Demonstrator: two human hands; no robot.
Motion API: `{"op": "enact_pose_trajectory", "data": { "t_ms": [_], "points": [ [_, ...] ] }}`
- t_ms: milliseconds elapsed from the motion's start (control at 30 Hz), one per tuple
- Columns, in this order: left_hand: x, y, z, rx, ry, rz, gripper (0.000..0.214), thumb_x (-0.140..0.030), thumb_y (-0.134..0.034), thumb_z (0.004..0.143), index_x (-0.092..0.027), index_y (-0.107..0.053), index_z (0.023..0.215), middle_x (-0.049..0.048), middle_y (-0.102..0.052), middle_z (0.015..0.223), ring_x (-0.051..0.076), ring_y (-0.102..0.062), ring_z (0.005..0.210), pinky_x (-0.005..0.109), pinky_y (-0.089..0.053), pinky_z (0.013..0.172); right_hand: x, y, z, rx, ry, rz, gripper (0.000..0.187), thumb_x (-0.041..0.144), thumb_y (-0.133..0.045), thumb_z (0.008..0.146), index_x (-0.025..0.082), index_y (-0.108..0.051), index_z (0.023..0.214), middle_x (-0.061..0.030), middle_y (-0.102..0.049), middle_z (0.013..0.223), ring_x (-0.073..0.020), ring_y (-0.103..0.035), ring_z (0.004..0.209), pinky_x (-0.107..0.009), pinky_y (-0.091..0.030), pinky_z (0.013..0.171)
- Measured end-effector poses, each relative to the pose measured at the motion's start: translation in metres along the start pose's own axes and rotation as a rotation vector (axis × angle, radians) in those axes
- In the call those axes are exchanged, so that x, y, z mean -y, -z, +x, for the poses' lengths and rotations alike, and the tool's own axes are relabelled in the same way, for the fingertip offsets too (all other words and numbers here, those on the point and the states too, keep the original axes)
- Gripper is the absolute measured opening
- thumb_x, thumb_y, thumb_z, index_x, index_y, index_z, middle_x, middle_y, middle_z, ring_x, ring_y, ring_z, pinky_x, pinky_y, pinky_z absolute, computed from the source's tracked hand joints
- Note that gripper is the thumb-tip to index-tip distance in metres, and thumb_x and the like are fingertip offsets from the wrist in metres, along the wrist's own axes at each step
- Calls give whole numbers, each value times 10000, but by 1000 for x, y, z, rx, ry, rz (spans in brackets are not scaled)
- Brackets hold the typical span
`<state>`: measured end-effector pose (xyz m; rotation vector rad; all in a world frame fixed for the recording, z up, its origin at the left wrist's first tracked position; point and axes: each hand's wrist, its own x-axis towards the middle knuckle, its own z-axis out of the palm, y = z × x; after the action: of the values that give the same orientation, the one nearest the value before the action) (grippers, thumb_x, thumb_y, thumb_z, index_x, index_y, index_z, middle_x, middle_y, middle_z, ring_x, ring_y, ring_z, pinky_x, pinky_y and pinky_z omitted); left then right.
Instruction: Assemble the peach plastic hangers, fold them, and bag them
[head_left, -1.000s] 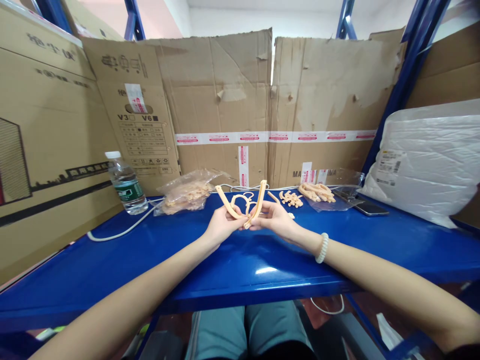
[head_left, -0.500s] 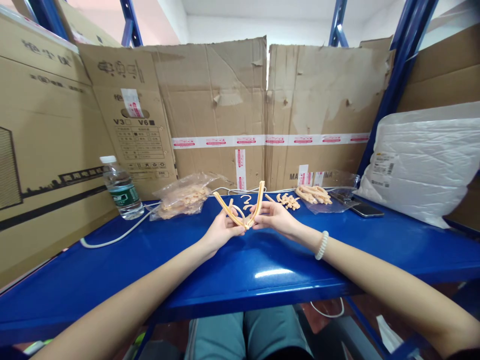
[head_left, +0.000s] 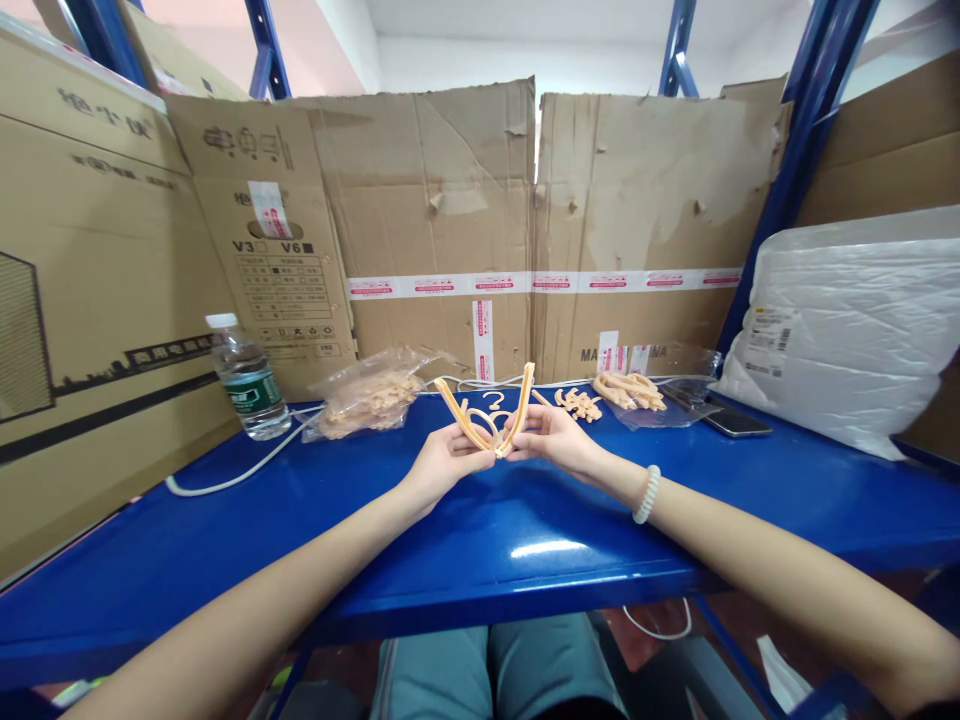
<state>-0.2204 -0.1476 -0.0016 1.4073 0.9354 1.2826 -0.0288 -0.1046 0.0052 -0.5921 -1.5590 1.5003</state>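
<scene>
Both hands hold a folding clothes hanger (head_left: pixel 523 405) of pale orange plastic, its two arms raised in a V above the table. My left hand (head_left: pixel 442 467) is closed on the left arm near the bottom joint. Close to the same joint, my right hand (head_left: pixel 561 438) pinches the right arm between thumb and fingers. Small curved pieces show between the arms, though my fingers partly cover the joint. Just behind the hanger lies a loose hook (head_left: pixel 493 399) of the same colour. A heap of small plastic parts (head_left: pixel 577 404) is beyond my right hand.
On the blue table (head_left: pixel 420 570), a clear bag of parts (head_left: pixel 367 397) and a water bottle (head_left: pixel 251 385) stand left. Farther right are long hanger pieces (head_left: pixel 628 390) on a plastic bag, a phone (head_left: pixel 731 418) and a white wrapped package (head_left: pixel 847 330). Cardboard (head_left: pixel 435 220) walls the back.
The hanger's left arm has tilted slightly more upright, so the V looks a little narrower. Both hands keep their grip, and the whole view has shifted slightly.
</scene>
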Motion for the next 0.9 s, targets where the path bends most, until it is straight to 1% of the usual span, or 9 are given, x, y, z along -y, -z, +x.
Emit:
{"op": "enact_pose_trajectory", "data": {
  "t_ms": [100, 200, 367, 533, 633, 700, 767, 833, 900],
  "points": [
    [0, 0, 0, -33, -3, 14, 352, -199, -875, 535, -142, -657, 805, 55, -749, 804, 195, -703, 759, 280, -539, 726, -1, -2, 0, -18, 16, 3, 399, 284, -875, 582, 138, -626, 858, -30, -687, 762, -199, -709, 737, -366, -619, 733],
    [0, 1, 1, -73, 12, 10, 364, -211, -888, 518, -137, -660, 791, 57, -744, 767, 191, -699, 715, 281, -545, 704, -3, -4, -1, -40, 33, -7, 422, 290, -885, 561, 142, -619, 853, -30, -695, 771, -199, -710, 726, -372, -620, 730],
    [-1, 1, 0, -85, 30, -20, 365, -227, -908, 493, -129, -665, 747, 53, -736, 726, 174, -688, 665, 278, -558, 688, -5, -8, -2, -76, 32, -14, 434, 299, -891, 539, 153, -604, 830, -37, -707, 783, -195, -708, 721, -350, -618, 718],
    [-1, 1, 2, -105, 32, -17, 388, -234, -911, 495, -126, -662, 773, 50, -735, 721, 162, -686, 670, 253, -561, 662, -5, -12, -1, -154, 37, -34, 424, 276, -891, 516, 150, -600, 798, -12, -684, 754, -178, -704, 701, -301, -617, 667],
    [-3, 3, 4, -107, 47, -34, 383, -225, -910, 504, -121, -666, 779, 57, -738, 738, 169, -694, 691, 253, -566, 666, -2, -13, 0, -170, 20, -30, 445, 268, -898, 496, 163, -579, 788, -1, -675, 747, -182, -702, 714, -289, -615, 633],
    [-7, 6, 6, -118, 59, -83, 352, -186, -906, 512, -115, -664, 758, 51, -729, 721, 171, -698, 697, 255, -573, 685, 2, -8, 2, -159, 24, -17, 458, 267, -898, 497, 173, -564, 795, 7, -675, 742, -179, -698, 715, -293, -613, 636],
    [-13, 11, 8, -157, 76, -146, 304, -126, -885, 540, -108, -658, 741, 43, -717, 695, 159, -697, 680, 245, -578, 695, 9, 3, 5, -124, 50, -32, 427, 277, -884, 531, 172, -572, 802, 7, -679, 740, -166, -693, 710, -293, -605, 662],
    [-19, 19, 12, -213, 110, -194, 243, -63, -840, 599, -101, -653, 749, 49, -714, 688, 138, -688, 634, 221, -579, 671, 18, 19, 8, -72, 79, -112, 369, 301, -857, 578, 161, -604, 805, -6, -685, 732, -157, -686, 696, -289, -591, 671],
    [-26, 26, 16, -266, 142, -219, 175, -3, -769, 671, -92, -642, 752, 77, -725, 720, 122, -681, 599, 195, -576, 635, 26, 36, 10, -23, 121, -273, 311, 328, -825, 620, 150, -635, 790, -25, -690, 728, -158, -674, 670, -290, -577, 649]
  ]
}}
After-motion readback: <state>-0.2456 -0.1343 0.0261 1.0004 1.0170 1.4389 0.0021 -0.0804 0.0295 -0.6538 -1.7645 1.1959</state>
